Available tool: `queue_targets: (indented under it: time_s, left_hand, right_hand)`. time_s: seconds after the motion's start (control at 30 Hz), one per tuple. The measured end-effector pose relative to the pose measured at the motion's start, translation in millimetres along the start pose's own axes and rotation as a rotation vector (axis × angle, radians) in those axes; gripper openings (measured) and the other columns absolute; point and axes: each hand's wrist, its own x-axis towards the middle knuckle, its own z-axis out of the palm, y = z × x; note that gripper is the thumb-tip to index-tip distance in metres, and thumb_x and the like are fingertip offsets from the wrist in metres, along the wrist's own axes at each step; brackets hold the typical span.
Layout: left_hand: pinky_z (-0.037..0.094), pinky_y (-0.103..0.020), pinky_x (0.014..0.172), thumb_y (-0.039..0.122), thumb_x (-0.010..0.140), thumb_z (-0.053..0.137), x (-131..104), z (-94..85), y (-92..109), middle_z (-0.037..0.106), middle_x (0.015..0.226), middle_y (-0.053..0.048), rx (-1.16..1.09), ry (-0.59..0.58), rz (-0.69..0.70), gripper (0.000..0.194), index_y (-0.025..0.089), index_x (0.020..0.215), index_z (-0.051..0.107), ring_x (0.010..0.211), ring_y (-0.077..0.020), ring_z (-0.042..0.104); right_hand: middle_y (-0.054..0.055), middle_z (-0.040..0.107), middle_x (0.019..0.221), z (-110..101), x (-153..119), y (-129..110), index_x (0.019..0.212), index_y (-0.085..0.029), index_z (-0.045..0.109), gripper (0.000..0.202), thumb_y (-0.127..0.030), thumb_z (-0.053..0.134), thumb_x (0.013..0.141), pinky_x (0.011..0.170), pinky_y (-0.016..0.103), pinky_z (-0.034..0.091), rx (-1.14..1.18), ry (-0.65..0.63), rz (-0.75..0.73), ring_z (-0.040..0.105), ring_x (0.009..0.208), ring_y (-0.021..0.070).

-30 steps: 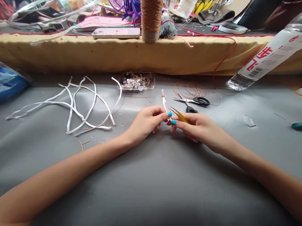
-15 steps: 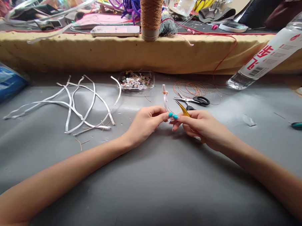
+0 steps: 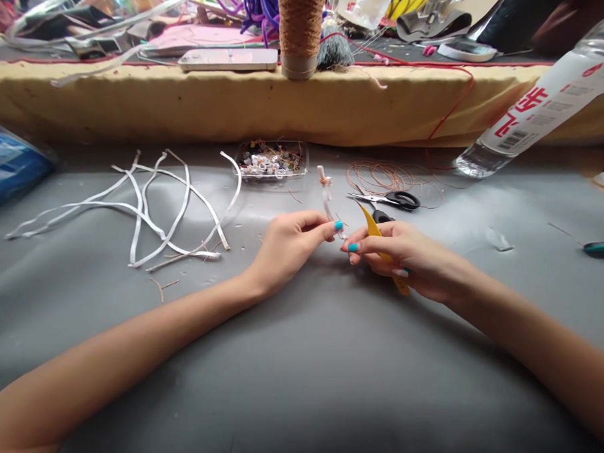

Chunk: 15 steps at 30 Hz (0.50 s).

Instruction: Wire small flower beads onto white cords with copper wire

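Left hand [image 3: 293, 247] pinches slim white strip [image 3: 325, 195], apparently light, pliable, best gripped toward near end; right hand [image 3: 413, 252], fingers loosely curled, cradles yellow tweezers [image 3: 372, 226].

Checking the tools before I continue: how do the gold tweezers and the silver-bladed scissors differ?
Color: the tweezers are golden yellow; the scissors have silver blades and black handles.
Place: the tweezers are in the right hand; the scissors lie on the grey surface.
Direction: the tweezers' tips point away from the person, slightly left; the scissors' blades point left.
Shared: both taper to a narrow end.
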Motion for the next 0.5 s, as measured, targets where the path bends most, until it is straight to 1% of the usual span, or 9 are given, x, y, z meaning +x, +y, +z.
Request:
queue_targets:
  time_s: [0.07,0.13,0.2,0.3,0.4,0.5]
  left_hand:
    - [0.032,-0.019,0.049,0.031,0.077,0.053,2.4,-2.0,-1.1,0.053,0.056,0.003,-0.032,-0.003,-0.072,0.024,0.013,0.063,0.059,0.046,-0.0051,0.038]
    - [0.030,-0.019,0.047,0.033,0.076,0.053,3.8,-2.9,-2.3,0.051,0.053,0.003,-0.035,-0.015,-0.087,0.025,0.013,0.064,0.059,0.044,-0.0049,0.035]
    - [0.031,-0.019,0.048,0.035,0.077,0.052,3.6,-2.7,-2.7,0.051,0.054,0.003,-0.016,-0.032,-0.058,0.025,0.014,0.066,0.059,0.045,-0.0053,0.037]
    - [0.032,-0.018,0.050,0.034,0.078,0.051,1.6,-1.0,-1.8,0.054,0.060,0.002,0.019,-0.059,-0.004,0.023,0.014,0.068,0.059,0.051,-0.0062,0.042]
    - [0.033,-0.018,0.052,0.029,0.078,0.051,0.0,0.4,-0.3,0.057,0.068,0.000,0.047,-0.066,0.049,0.021,0.014,0.067,0.059,0.058,-0.0074,0.046]
    - [0.033,-0.018,0.052,0.026,0.078,0.052,-0.1,0.5,0.9,0.059,0.070,0.000,0.045,-0.070,0.059,0.019,0.014,0.066,0.060,0.059,-0.0075,0.047]
  right_hand:
    - [-0.003,0.055,0.049,0.9,-0.2,-0.3,0.071,-0.011,0.060,0.011,-0.021,0.060,0.066,0.040,0.023,0.013,-0.004,0.016,0.007,0.023,0.033,-0.0002]
    - [-0.004,0.051,0.044,1.0,-0.4,-0.3,0.071,-0.011,0.060,0.013,-0.024,0.058,0.068,0.040,0.023,0.013,-0.014,0.014,0.004,0.021,0.033,0.0005]
    - [-0.007,0.042,0.036,0.6,-0.4,0.4,0.069,-0.011,0.060,0.017,-0.027,0.053,0.072,0.041,0.024,0.014,-0.021,0.004,-0.010,0.019,0.032,0.0015]
    - [-0.009,0.032,0.032,-0.2,0.1,2.6,0.065,-0.011,0.060,0.019,-0.027,0.053,0.074,0.042,0.024,0.016,-0.035,-0.010,-0.037,0.018,0.033,0.0019]
    - [-0.010,0.031,0.033,-0.4,0.9,4.1,0.065,-0.013,0.058,0.014,-0.023,0.055,0.073,0.044,0.023,0.019,-0.027,-0.016,-0.053,0.019,0.034,0.0017]
    - [-0.010,0.034,0.035,-0.3,1.1,3.6,0.068,-0.013,0.058,0.009,-0.022,0.057,0.071,0.043,0.023,0.016,-0.005,-0.025,-0.035,0.020,0.034,0.0016]
